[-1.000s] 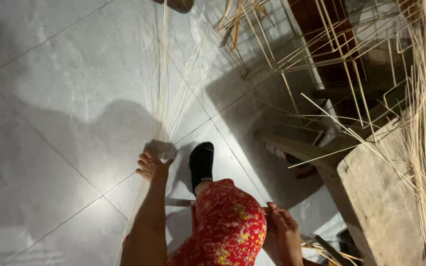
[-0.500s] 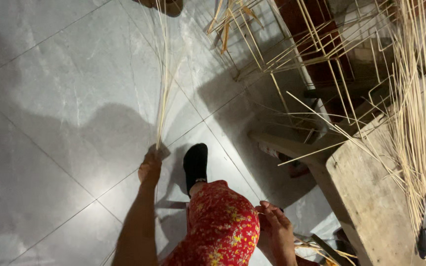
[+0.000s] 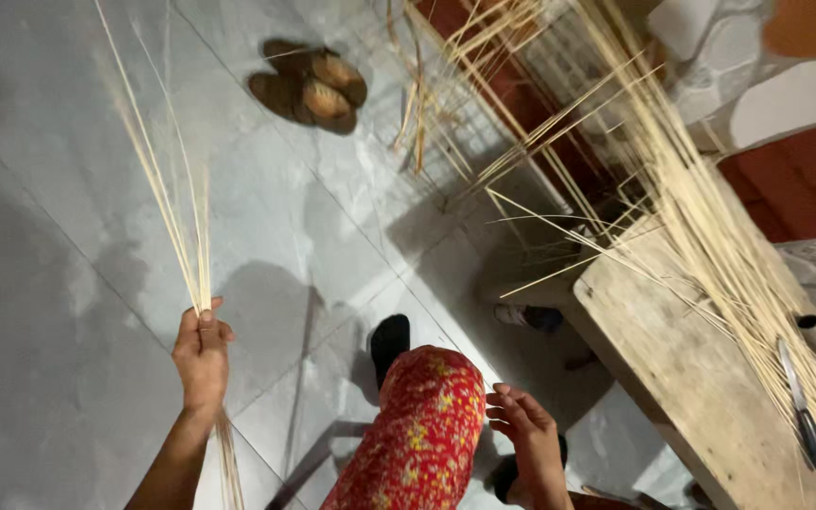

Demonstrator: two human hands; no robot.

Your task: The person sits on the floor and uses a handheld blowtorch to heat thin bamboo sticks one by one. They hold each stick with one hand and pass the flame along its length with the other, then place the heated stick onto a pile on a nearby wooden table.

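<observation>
My left hand [image 3: 202, 351] is closed around a thin bundle of pale bamboo strips [image 3: 167, 203]. The strips rise up and away to the upper left, and their short ends hang below my fist. My right hand [image 3: 526, 436] hovers beside my knee in red flowered cloth [image 3: 424, 430], fingers loosely spread and holding nothing. My foot in a black sock [image 3: 389, 342] rests on the tiled floor.
A wooden bench [image 3: 687, 359] at the right carries a long heap of bamboo strips [image 3: 710, 217] and a knife [image 3: 803, 416]. A pair of brown sandals [image 3: 309, 85] lies on the grey floor tiles [image 3: 68, 283]. More strips stick out over a dark frame [image 3: 493, 113].
My left hand has lifted the bundle of strips off the floor and up to the left. The view has tilted, bringing the sandals and more of the bench into sight.
</observation>
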